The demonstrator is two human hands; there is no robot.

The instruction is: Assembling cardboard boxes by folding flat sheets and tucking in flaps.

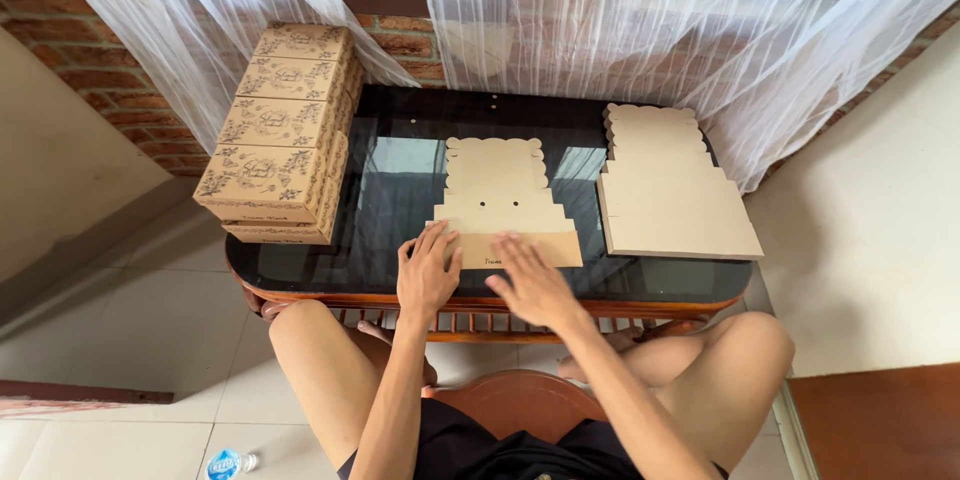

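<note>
Dark glass-topped table (400, 190) with a wooden rim, pushed against a brick wall (100, 70); sheer white curtains (640, 20) hang down behind it on both sides.

On the table's left end: a stack of folded-up brown printed boxes (283, 135), several high, overhanging the table edge a bit. On the right end: a pile of unfolded flat cardboard blanks (672, 190), scalloped edge facing the wall. Neither pile sits between the hands and the work; both are well apart from them.

Centre, near edge: one flat box blank (500, 190), scalloped end away from the person, near flap folded over towards the person's side, I think; the crease is hard to read from this angle.

Left hand (427, 275): flat, fingers spread, palm down on the blank's near-left corner, partly off onto the glass. Holds nothing, just pressing.

Right hand (532, 285): also flat and spread, palm down on the near flap, just beside the left hand. Slightly motion-blurred. Nothing gripped.

Person sits with knees (740, 340) either side of the table edge. Small plastic bottle (228, 462) lies on the tiled floor at lower left.
</note>
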